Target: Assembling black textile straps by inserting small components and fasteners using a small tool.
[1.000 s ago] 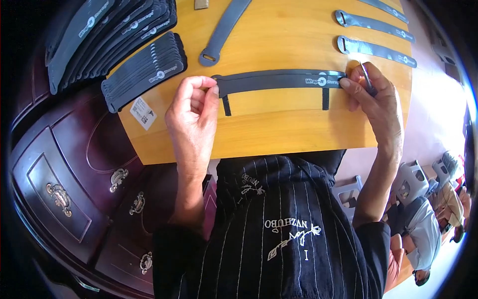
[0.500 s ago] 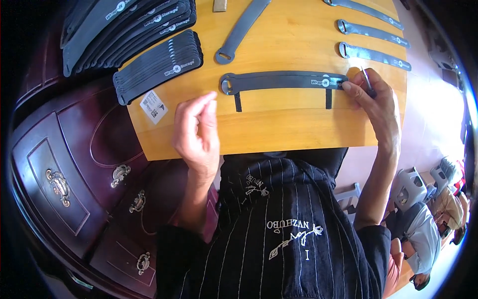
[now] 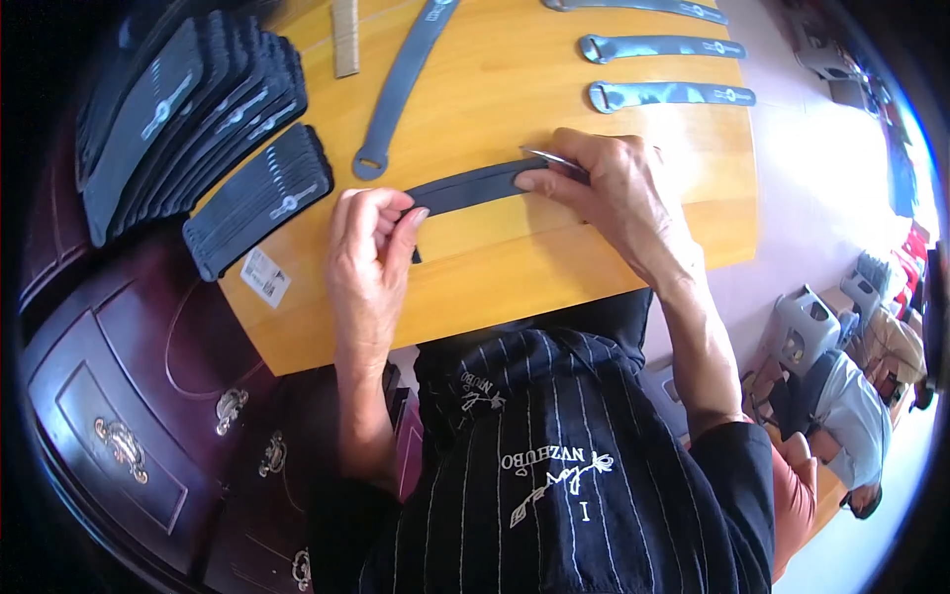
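Note:
A dark grey storage strap (image 3: 465,192) lies across the near middle of the wooden table. At its left end, my left hand (image 3: 368,259) is closed, thumb and fingers pinching the strap and hiding its tip. Over the right end is my right hand (image 3: 618,193), its thumb pressing the strap. A thin, pointed metal tool (image 3: 554,158) is also tucked in the right hand; the hand covers its rear part, so I cannot make out its exact kind. Below the left fingertips shows a short black strip (image 3: 417,255).
Left stand fanned stacks of straps (image 3: 148,129) and a smaller stack (image 3: 262,198), beside a white label (image 3: 265,277). A loose strap (image 3: 401,89) and a flat tan strip (image 3: 344,40) lie beyond. More straps (image 3: 673,96) lie far right. Dark drawers (image 3: 109,426) adjoin; people sit right.
My left hand, empty before, has closed on the strap's left end. My right hand, still with the tool, has moved left along the strap. The whole view has shifted.

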### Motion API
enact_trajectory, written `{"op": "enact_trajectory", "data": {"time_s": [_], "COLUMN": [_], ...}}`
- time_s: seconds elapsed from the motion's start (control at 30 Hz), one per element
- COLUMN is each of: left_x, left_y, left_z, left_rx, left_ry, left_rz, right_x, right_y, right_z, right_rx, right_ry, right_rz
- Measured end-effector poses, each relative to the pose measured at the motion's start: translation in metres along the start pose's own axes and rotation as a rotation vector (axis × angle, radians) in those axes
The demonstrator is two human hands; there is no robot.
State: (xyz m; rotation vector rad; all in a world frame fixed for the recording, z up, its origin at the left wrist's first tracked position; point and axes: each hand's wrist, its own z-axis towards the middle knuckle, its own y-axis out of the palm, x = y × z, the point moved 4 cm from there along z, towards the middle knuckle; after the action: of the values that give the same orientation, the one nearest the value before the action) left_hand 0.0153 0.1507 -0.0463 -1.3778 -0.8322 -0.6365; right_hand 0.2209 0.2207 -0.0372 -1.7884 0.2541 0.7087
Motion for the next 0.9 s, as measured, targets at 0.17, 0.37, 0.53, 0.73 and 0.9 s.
{"op": "enact_trajectory", "data": {"time_s": [0.17, 0.37, 0.53, 0.73, 0.9], "left_x": [0.002, -0.003, 0.021, 0.052, 0.070], "left_y": [0.000, -0.011, -0.013, 0.014, 0.039], "left_z": [0.000, -0.012, -0.019, -0.027, -0.037], "left_rx": [0.000, 0.063, 0.177, 0.083, -0.021], "left_ry": [0.011, 0.085, 0.177, 0.264, 0.082], "left_rz": [0.018, -0.003, 0.029, -0.123, -0.473], "right_x": [-0.003, 0.023, 0.060, 0.071, 0.026], "right_y": [-0.003, -0.046, -0.062, -0.067, -0.066], "right_z": [-0.002, -0.005, 0.002, -0.010, -0.070], "right_rx": [-0.018, 0.182, 0.383, 0.363, 0.187], "right_ry": [-0.039, 0.049, -0.008, 0.047, 0.027], "right_rz": [0.010, 0.108, -0.152, 0.072, 0.091]}}
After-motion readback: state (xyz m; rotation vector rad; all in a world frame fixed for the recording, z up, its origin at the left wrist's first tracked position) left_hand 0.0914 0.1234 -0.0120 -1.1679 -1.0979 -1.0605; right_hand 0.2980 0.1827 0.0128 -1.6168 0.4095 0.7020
